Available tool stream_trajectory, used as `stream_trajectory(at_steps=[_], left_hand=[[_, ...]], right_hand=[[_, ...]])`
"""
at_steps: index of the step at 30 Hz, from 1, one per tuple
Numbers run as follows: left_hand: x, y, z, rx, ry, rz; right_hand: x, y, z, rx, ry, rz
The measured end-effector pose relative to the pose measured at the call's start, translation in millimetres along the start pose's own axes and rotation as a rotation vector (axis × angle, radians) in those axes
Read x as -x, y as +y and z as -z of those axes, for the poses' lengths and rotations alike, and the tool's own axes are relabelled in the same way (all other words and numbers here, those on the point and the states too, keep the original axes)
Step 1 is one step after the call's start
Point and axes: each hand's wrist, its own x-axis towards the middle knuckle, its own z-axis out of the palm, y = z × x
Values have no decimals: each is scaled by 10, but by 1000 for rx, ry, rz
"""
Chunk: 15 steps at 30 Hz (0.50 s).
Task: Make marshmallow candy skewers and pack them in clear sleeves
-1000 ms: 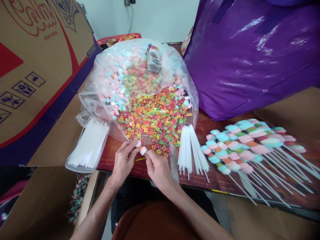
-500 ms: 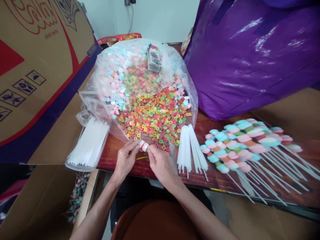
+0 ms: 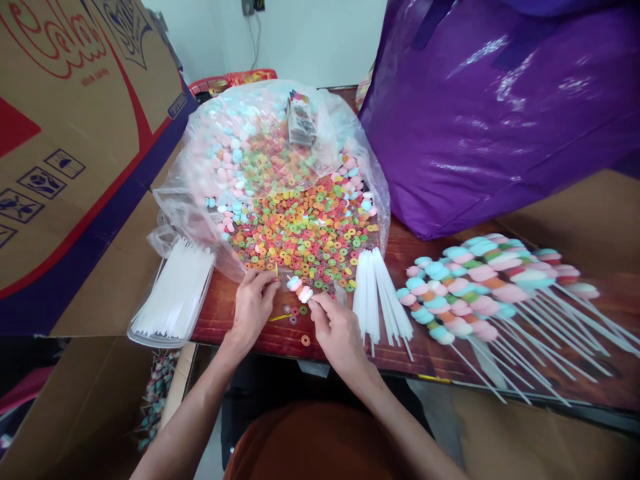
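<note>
My right hand [image 3: 336, 328] pinches a white stick that carries a few sweets, a partly filled skewer [image 3: 300, 290] with pink, white and orange pieces at its tip. My left hand [image 3: 253, 303] has its fingers curled, fingertips pinched at the near edge of the pile of coloured ring sweets [image 3: 305, 233]; what it pinches is too small to make out. The rings and pastel marshmallows [image 3: 230, 173] lie in an open clear plastic bag [image 3: 200, 200]. A few loose rings [image 3: 295, 313] lie on the wooden table between my hands.
A loose bunch of white sticks [image 3: 377, 297] lies right of my hands, and finished skewers [image 3: 480, 287] are stacked further right. A clear tub of sticks [image 3: 175, 297] sits left. A big purple bag [image 3: 490, 113] stands behind, a cardboard box [image 3: 65, 133] on the left.
My hands have drawn apart. The right hand moved right with the skewer, the left hand went to the edge of the ring pile. A few rings now lie loose on the table.
</note>
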Motion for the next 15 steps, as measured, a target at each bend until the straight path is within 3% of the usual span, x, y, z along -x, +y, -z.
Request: stream_trajectory(at_steps=[5, 10, 15], left_hand=[[-136, -57, 13, -188, 54, -71], [-216, -98, -1, -346, -33, -199], [-252, -120, 16, -344, -157, -291]], right_hand=[[9, -6, -24, -11, -6, -1], [12, -23, -26, -83, -16, 15], [11, -33, -28, -127, -15, 0]])
